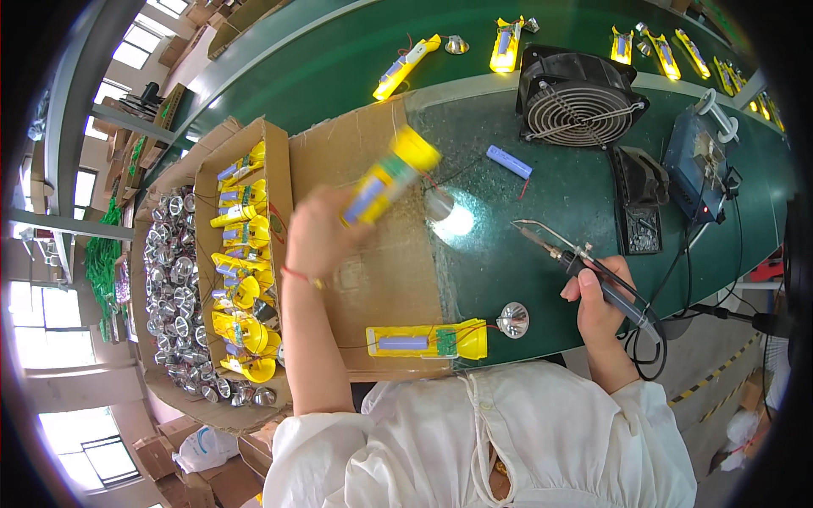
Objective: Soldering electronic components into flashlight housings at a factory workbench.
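Observation:
My left hand (320,233) is closed round the lower end of a yellow flashlight half-shell (391,173), held tilted above the cardboard and smeared by motion. A blue cell and a green circuit board show inside the shell. Close to its upper end, a reflector lamp (440,206) shines white onto the green mat. My right hand (603,300) grips a soldering iron (584,267) with a thin solder feed tube, its tip pointing up and left over the mat. A second yellow shell (428,341), with cell and board, lies in front of me, wired to a silver reflector (513,320).
At left, a cardboard box (275,169) holds several yellow shells beside a heap of reflectors (176,288). A loose blue cell (509,161), a black fan (580,102), an iron stand (637,199) and a blue soldering station (699,161) stand beyond. Lit flashlights (506,46) line the far belt.

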`<state>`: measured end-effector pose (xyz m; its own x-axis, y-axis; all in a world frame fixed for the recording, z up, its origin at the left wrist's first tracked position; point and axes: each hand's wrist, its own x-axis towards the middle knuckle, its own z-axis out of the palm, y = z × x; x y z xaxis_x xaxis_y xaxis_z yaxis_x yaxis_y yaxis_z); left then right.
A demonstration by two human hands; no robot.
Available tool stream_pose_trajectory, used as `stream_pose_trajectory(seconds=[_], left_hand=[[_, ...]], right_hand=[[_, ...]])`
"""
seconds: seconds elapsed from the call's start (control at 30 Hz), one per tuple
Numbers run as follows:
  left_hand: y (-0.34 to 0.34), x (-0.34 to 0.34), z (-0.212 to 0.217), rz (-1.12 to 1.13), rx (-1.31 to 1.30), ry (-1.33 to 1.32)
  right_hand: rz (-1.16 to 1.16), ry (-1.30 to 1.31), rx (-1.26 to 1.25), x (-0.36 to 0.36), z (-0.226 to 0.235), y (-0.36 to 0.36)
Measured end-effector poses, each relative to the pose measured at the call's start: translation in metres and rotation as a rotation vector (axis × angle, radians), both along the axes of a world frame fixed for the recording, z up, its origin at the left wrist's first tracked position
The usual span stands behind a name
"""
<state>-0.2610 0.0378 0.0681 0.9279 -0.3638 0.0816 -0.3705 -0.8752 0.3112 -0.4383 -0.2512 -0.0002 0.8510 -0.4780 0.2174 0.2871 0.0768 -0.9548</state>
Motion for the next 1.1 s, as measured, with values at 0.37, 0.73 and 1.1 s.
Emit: stream_pose_trajectory(seconds=[0.37,0.73,1.1], left_hand=[[0.003,0.161,-0.056,0.35,-0.033,-0.083],[-0.004,-0.109,0.022,-0.506,-0.21,0.377],[-0.023,-0.13,-0.033,-0.263,-0.108,-0.114]], right_hand=[[-0.007,0.109,-0.031,-0.013,-0.007,-0.001],[0.034,0.021,-0.043,-0.009,-0.003,0.003],[0.085,-0.001,-0.071,-0.037,0.008,0.016]])
